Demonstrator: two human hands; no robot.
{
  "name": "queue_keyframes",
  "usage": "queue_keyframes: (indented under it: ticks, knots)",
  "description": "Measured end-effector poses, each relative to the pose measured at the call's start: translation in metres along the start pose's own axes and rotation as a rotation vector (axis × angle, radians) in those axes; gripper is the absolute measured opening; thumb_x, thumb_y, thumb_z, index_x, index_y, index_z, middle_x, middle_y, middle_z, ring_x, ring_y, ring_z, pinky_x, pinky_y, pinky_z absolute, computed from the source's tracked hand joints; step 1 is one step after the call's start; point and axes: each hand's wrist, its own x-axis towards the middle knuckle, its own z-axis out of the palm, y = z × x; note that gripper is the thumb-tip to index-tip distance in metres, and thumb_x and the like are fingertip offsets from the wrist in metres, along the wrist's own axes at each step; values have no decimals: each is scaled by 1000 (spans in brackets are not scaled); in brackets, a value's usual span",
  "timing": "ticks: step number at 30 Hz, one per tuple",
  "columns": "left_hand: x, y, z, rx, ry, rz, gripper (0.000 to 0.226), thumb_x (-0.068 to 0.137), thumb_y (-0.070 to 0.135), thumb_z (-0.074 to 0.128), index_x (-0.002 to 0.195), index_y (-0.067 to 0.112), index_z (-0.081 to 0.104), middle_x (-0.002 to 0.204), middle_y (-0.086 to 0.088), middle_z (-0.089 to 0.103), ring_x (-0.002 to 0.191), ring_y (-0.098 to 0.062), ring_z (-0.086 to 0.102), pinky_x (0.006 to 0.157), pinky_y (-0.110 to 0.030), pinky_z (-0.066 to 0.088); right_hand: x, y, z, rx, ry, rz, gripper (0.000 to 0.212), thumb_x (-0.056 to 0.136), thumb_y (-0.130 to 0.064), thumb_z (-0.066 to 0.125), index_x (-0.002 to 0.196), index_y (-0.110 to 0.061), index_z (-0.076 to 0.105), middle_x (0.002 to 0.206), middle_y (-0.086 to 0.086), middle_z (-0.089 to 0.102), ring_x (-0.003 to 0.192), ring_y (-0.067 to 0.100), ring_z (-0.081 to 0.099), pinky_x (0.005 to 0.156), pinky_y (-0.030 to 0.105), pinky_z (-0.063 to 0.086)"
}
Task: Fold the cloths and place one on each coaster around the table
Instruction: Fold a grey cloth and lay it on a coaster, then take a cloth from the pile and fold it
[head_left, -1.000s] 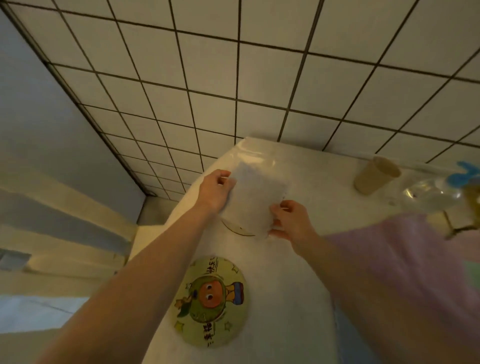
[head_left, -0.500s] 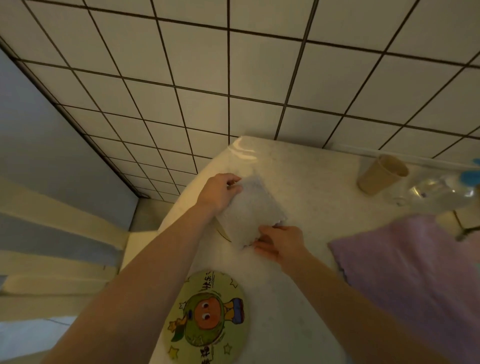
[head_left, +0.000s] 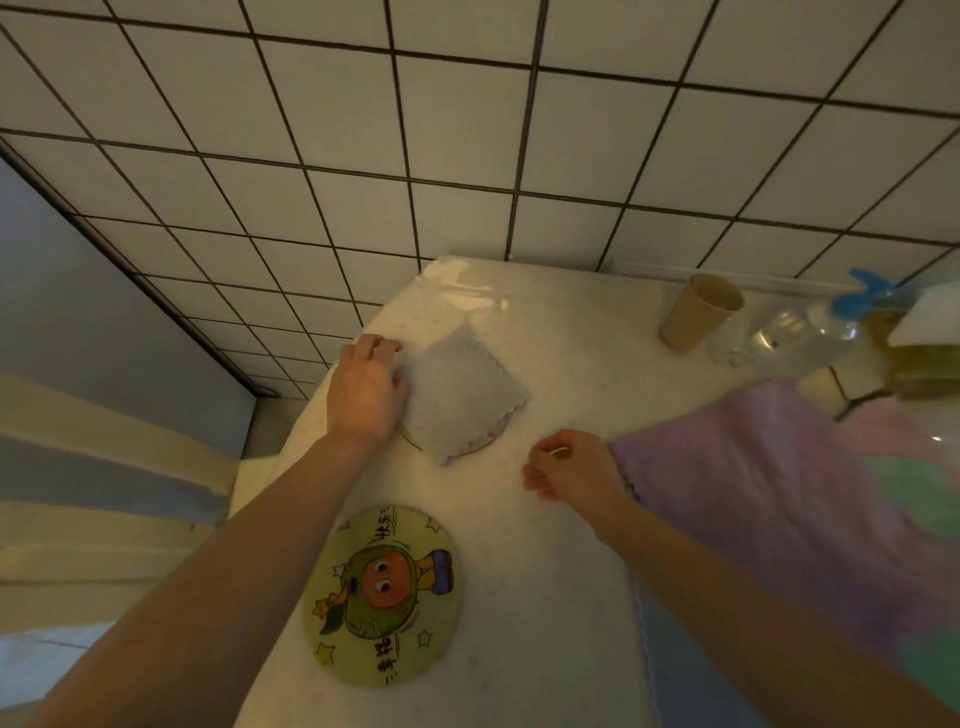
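Observation:
A folded grey cloth (head_left: 457, 395) lies on a round coaster (head_left: 488, 441) near the table's far left corner; only the coaster's near rim shows. My left hand (head_left: 363, 389) rests at the cloth's left edge with relaxed fingers and holds nothing. My right hand (head_left: 569, 465) hovers over the table to the right of the cloth, fingers loosely curled and empty. A second round coaster (head_left: 387, 595) with a cartoon print lies bare near the front left. A pink cloth (head_left: 769, 499) lies spread at the right, with a green cloth (head_left: 919, 499) beside it.
A paper cup (head_left: 698, 312) stands at the back right. A clear plastic bottle (head_left: 800, 338) with a blue cap lies next to it, beside a yellowish container (head_left: 924, 358). The white table (head_left: 545, 597) meets a tiled wall at the back; its left edge drops off.
Both hands have let go of the grey cloth, which now lies flat on the coaster. My right hand has drawn back to the right, toward the pink cloth.

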Motion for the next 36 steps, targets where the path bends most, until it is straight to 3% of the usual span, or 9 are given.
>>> queue_keyframes:
  ticks: [6,12,15,19,23,28,31,33,36]
  knots:
    - [-66,61,1,-29,-94,305,34,80,-1,59,114,3,62,115,-14,58,103,-34,51,82,-45,50,-62,46,-80,-312,49,-218,7,83,-10,67,83,-16,63,79,0,69,78,19,65,78,35,52]
    - [-167,159,31,-98,-185,554,37,75,4,52,109,8,65,111,-9,64,102,-31,59,84,-37,53,-123,120,-165,-588,165,-342,14,85,-19,63,94,-9,66,81,1,65,76,19,63,64,21,37]
    - [-215,198,54,-93,-281,651,44,77,17,42,114,10,64,112,-8,65,102,-29,59,86,-33,52,-136,163,-197,-713,152,-501,33,77,-38,50,85,-10,67,84,9,65,75,28,63,67,27,42]
    - [-264,239,87,-72,-374,761,44,77,16,45,117,13,64,118,-6,65,109,-26,61,90,-33,53,-145,200,-231,-903,87,-651,14,78,-26,65,89,-18,60,98,1,55,92,22,53,68,35,50]
    - [-286,262,97,-30,-389,732,49,72,19,41,113,15,68,118,-3,66,112,-22,61,90,-33,54,-148,209,-234,-1094,92,-788,34,66,-33,79,90,-21,59,96,-2,55,90,18,49,62,27,54]
    - [-284,260,101,-51,-394,642,51,75,21,42,121,17,63,124,-3,62,118,-22,56,100,-33,47,-131,206,-224,-1128,116,-883,39,61,-39,79,91,-19,63,93,0,58,87,20,44,64,33,53]
    - [-273,256,103,-79,-393,590,50,75,18,43,122,14,62,126,-4,60,120,-23,54,102,-32,45,-124,203,-220,-1079,151,-914,20,75,-40,63,81,-21,64,87,-1,58,82,20,46,57,33,51]
    - [-264,257,102,-94,-374,582,49,75,12,46,121,13,63,125,-5,60,119,-23,55,100,-32,46,-123,198,-222,-1015,152,-927,21,82,-38,53,76,-21,64,83,-3,57,77,19,52,53,32,51]
    - [-249,257,103,-163,-353,509,50,76,-2,56,125,11,61,133,-7,55,125,-24,49,108,-27,37,-131,179,-230,-739,98,-893,20,90,-34,47,84,-19,60,86,-5,57,77,14,54,61,26,48]
